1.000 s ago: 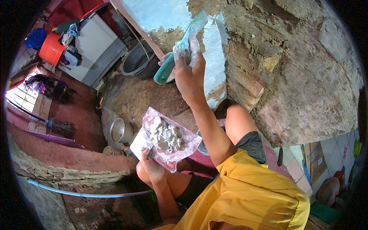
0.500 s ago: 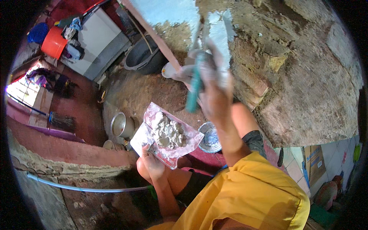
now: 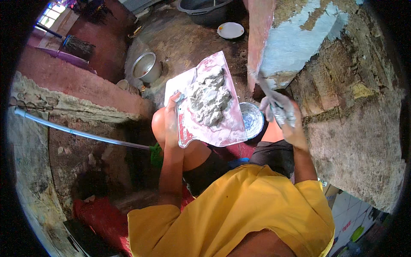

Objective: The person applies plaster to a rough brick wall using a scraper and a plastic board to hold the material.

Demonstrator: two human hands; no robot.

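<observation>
My left hand is closed on the near left edge of a pinkish-white flat plastic board, its thumb on top. A lumpy heap of wet grey-white plaster lies on the board. Closed round the grip of a trowel, my plaster-smeared right hand is to the right of the board and apart from it. The narrow, coated blade of the trowel points up and left, toward the wall corner; its grip is mostly hidden in my fingers. A round tub with a plaster-streaked inside stands between the board and my right hand.
On the right is a rough wall with peeling pale blue paint. Ahead on the dirt floor are a metal pot, a white plate and a black basin. A pale blue pipe crosses the left side.
My right hand with the trowel has come down from the blue-painted wall to beside the board. The view has turned right, and the board now sits more upright in the picture.
</observation>
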